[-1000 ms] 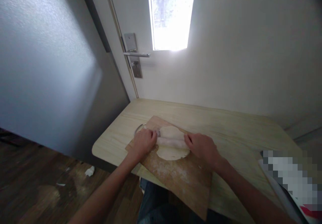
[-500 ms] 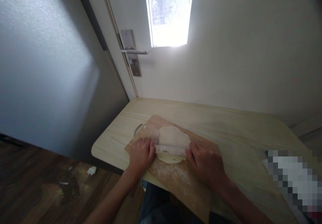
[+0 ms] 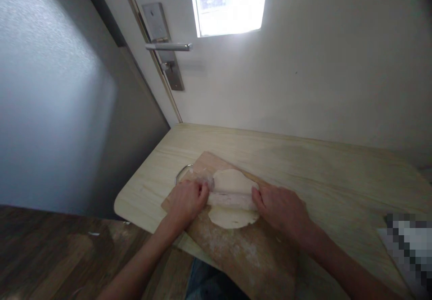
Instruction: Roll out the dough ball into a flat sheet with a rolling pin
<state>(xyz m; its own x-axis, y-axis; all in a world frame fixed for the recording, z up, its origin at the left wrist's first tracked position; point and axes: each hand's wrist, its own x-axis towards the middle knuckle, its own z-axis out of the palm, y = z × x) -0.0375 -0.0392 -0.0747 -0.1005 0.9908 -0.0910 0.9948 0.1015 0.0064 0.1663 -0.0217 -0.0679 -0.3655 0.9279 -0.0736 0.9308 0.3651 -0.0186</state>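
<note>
A flour-dusted rolling pin [image 3: 231, 200] lies across a flat, roundish sheet of dough [image 3: 232, 221]. My left hand [image 3: 189, 197] is closed around the pin's left end, and my right hand [image 3: 278, 204] grips the other end. Dough shows both beyond the pin and on the near side of it. Beneath is a wooden cutting board [image 3: 232, 252] with loose flour on its near part. The board sits at an angle, and a metal ring handle [image 3: 182, 172] is at its far left corner. My fingers hide both ends of the pin.
The board rests on a pale wooden table [image 3: 324, 169] and overhangs its near edge. Behind stands a white door with a lever handle [image 3: 170, 47]. A grey panel [image 3: 57, 111] rises at left. A blurred-out object [image 3: 411, 241] lies at the right.
The view has shifted closer and tilted down slightly. More dough now shows on the near side of the rolling pin, so the pin has moved away from me over it. Both hands keep their grip.
</note>
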